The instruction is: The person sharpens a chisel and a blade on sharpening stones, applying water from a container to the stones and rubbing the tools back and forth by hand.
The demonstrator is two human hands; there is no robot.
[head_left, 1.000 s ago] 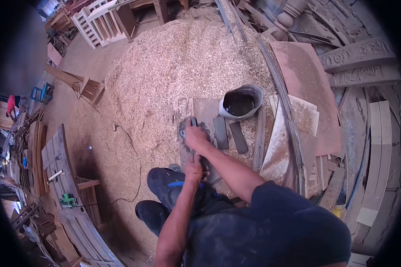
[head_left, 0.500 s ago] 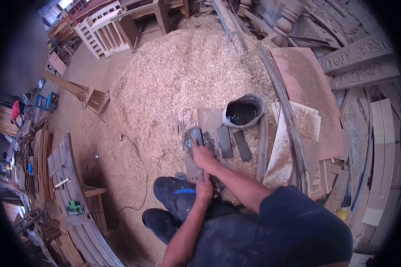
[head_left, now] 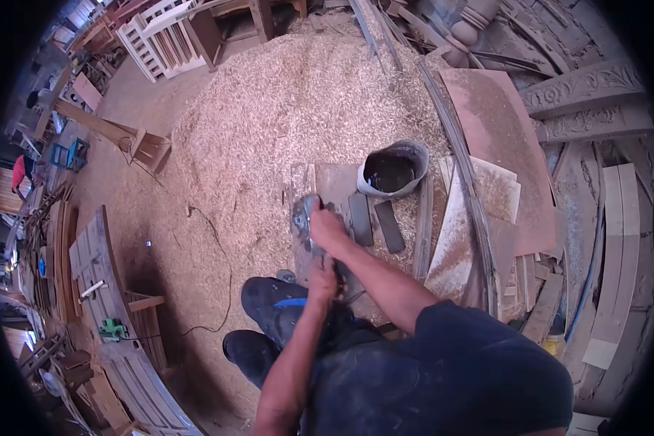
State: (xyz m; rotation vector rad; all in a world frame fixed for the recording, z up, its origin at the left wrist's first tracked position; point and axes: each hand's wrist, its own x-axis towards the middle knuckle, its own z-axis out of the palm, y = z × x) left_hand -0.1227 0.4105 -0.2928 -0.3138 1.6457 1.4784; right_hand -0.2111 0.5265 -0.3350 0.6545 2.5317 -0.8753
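Note:
My right hand point(head_left: 328, 228) is closed and pressed down at a grey sharpening stone point(head_left: 309, 206), which lies on a wet board point(head_left: 334, 174). Just behind it, nearer my body, my left hand point(head_left: 323, 280) is curled closed, close to the right hand's heel. Whatever the fingers grip is mostly hidden; only a greyish sliver shows between the hands. To the right of them, two more flat stones, a greenish-grey one point(head_left: 360, 219) and a darker one point(head_left: 390, 227), lie side by side. Above these stands a cut-down bucket point(head_left: 420, 161) with dark liquid in it.
Wood shavings point(head_left: 291, 109) heap up beyond the board. Long timber strips point(head_left: 466, 174) and dusty sheets point(head_left: 498, 131) lie to the right. On the left, a panelled door point(head_left: 127, 370) carries a green power tool point(head_left: 112, 329), its cord trailing over the floor. A person in red point(head_left: 20, 174) is far left.
My right hand has slid forward along the stone, now covering more of it. My left hand has followed close behind. The whole view has shifted slightly.

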